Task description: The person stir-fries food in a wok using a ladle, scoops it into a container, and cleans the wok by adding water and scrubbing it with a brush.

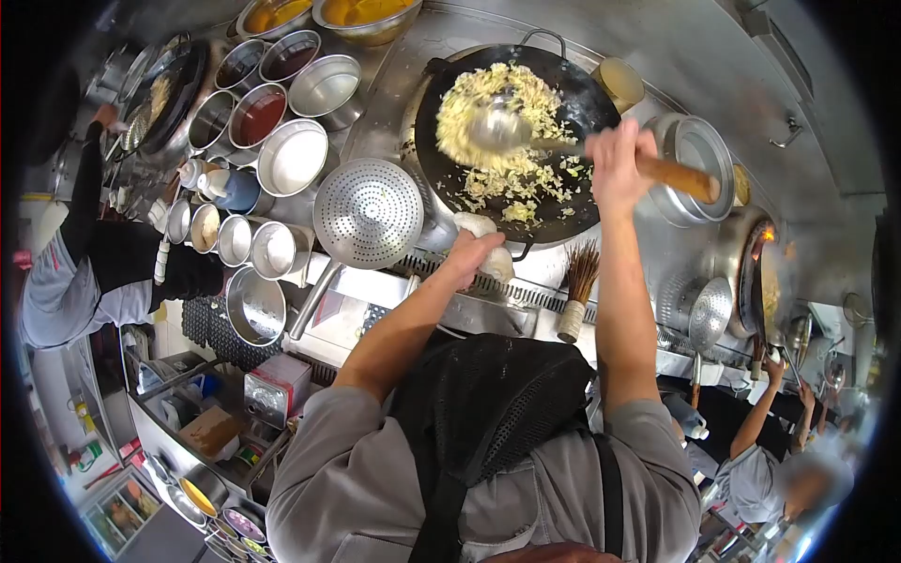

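A black wok (593,103) holds a loose yellow and white mix with green bits, which looks like fried rice (530,94). My right hand (619,167) is closed around the long handle of a ladle (499,128). The ladle's wooden handle end sticks out to the right, and its bowl, blurred by motion, lies in the food. At the wok's near rim my left hand (466,258) grips a whitish folded cloth (496,266). That cloth is beside the wok's near loop handle; whether it also wraps the rim is hidden.
Left of the wok lies a perforated strainer (368,214), near several metal pots of sauces and a white seasoning pot (293,158). A bamboo brush (580,281) stands at the front ledge. To the right are a metal pot (704,155) and a burner flame (768,233). Other people work on both sides.
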`<state>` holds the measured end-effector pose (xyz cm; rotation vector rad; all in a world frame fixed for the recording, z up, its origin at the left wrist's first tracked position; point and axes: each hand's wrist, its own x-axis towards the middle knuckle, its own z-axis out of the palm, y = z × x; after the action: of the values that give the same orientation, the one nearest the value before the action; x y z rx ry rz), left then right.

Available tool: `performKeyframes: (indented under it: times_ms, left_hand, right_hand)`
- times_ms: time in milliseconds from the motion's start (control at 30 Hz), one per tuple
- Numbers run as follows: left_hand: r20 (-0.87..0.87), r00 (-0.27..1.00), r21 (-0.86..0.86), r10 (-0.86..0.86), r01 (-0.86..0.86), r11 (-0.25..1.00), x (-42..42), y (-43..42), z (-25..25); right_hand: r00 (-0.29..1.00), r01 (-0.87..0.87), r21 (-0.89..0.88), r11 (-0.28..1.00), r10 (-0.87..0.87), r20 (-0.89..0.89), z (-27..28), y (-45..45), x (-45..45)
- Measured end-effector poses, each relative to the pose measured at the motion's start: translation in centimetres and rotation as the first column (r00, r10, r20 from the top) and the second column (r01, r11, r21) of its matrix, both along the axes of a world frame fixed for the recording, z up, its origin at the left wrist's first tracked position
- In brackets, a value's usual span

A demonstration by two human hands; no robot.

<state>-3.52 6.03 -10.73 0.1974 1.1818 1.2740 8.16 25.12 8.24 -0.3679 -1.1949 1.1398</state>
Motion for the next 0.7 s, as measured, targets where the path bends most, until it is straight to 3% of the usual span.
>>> performKeyframes:
  times_ms: [33, 100, 167, 267, 300, 333, 367, 433, 500, 533, 567, 633, 667, 700]
  left_hand:
    - [0.093, 0.996, -0.04, 0.013, -0.009, 0.999, -0.3, 0.1, 0.1]
    - [0.057, 0.998, -0.011, 0.037, -0.036, 0.999, -0.1, 0.2, -0.3]
    - [0.02, 0.998, 0.008, 0.052, -0.053, 0.999, 0.0, -0.3, -0.5]
    - [0.078, 0.997, -0.05, 0.018, -0.014, 0.999, -0.1, 0.4, -0.5]
    - [0.098, 0.995, -0.031, -0.018, 0.021, 0.999, -0.3, 0.6, -0.9]
    - [0.117, 0.992, -0.016, -0.054, 0.056, 0.998, -0.5, 0.6, -1.4]
    - [0.136, 0.986, -0.005, -0.092, 0.093, 0.996, -0.5, 0.2, -1.7]
    - [0.064, 0.998, -0.086, -0.01, 0.015, 0.996, 0.9, -1.4, 0.6]
    - [0.039, 0.985, 0.169, 0.167, -0.171, 0.971, 1.9, -2.8, 0.4]
    - [0.05, 0.971, 0.137, 0.235, -0.24, 0.961, 2.7, -3.4, 4.2]
    - [0.056, 0.969, 0.124, 0.242, -0.247, 0.961, 2.3, -2.4, 4.2]
    - [0.184, 0.983, -0.087, 0.002, 0.014, 0.996, 2.0, -2.7, 4.4]
    - [0.035, 0.999, -0.031, 0.041, -0.04, 0.999, 3.1, -5.4, 5.7]
    - [0.059, 0.979, 0.08, 0.197, -0.201, 0.976, 4.8, -7.9, 3.2]
  right_hand:
    - [0.999, -0.005, -0.037, 0.999, 0.007, 0.05, 0.5, -2.2, 1.3]
    - [0.991, 0.012, -0.044, 0.999, -0.006, 0.137, 2.0, -4.9, 4.5]
    - [0.979, 0.159, -0.054, 0.986, -0.15, 0.139, 3.3, -2.7, 6.2]
    - [0.91, 0.414, -0.153, 0.897, -0.409, 0.062, 2.5, 0.5, 1.3]
    - [0.932, 0.363, -0.11, 0.925, -0.36, 0.049, 1.9, -0.1, -0.4]
    - [0.92, 0.356, -0.031, 0.934, -0.344, 0.188, 0.4, -0.6, -1.2]
    - [0.958, 0.242, -0.03, 0.97, -0.234, 0.164, -1.2, -1.9, -1.7]
    - [0.998, -0.049, -0.095, 0.994, 0.053, 0.046, -0.5, -7.2, 0.1]
    - [0.998, -0.051, -0.074, 0.996, 0.054, 0.043, 0.6, -5.9, 0.9]
    - [0.998, -0.047, -0.057, 0.997, 0.05, 0.043, 1.0, -4.7, 1.9]
    - [0.997, -0.051, -0.059, 0.997, 0.054, 0.055, 0.8, -4.5, 3.4]
    - [0.994, -0.049, -0.119, 0.992, 0.06, 0.095, 0.6, -7.9, 6.9]
    - [0.992, 0.02, -0.152, 0.988, -0.001, 0.124, 2.1, -8.9, 7.9]
    - [0.988, 0.08, -0.168, 0.982, -0.056, 0.144, 4.2, -10.2, 8.6]
